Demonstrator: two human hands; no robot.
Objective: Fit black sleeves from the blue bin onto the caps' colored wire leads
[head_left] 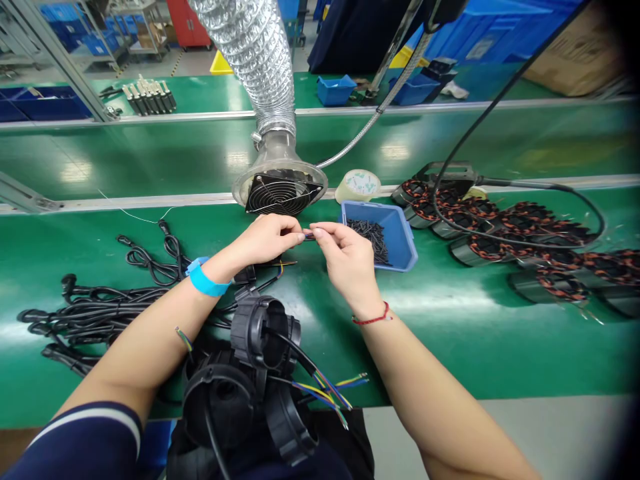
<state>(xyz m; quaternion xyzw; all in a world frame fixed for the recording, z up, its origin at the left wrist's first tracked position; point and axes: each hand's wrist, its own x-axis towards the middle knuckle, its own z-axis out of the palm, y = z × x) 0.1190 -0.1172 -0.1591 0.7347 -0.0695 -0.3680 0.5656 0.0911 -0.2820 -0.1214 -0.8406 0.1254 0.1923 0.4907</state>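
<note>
My left hand [270, 239] is closed in a pinch, its fingertips nearly touching those of my right hand [349, 257]. Thin dark wires [309, 235] with a bluish tint run between the two pinches; their exact ends are hidden by fingers. Just below, other coloured wire ends [281, 269] stick out of a black cable. Several black round plastic housings [257, 328] sit below my hands near my lap. Cables with blue, yellow and green wire ends [327, 393] come out of them. A blue bin [401, 237] of short black tubes [373, 240] stands right beside my right hand.
A fume duct with a fan grille [283, 193] hangs just beyond my hands. Bundled black cables [95, 313] lie at left. Several motor stators with copper windings [545, 233] stand at right under a looping black cable. A tape roll [358, 185] is behind the bin.
</note>
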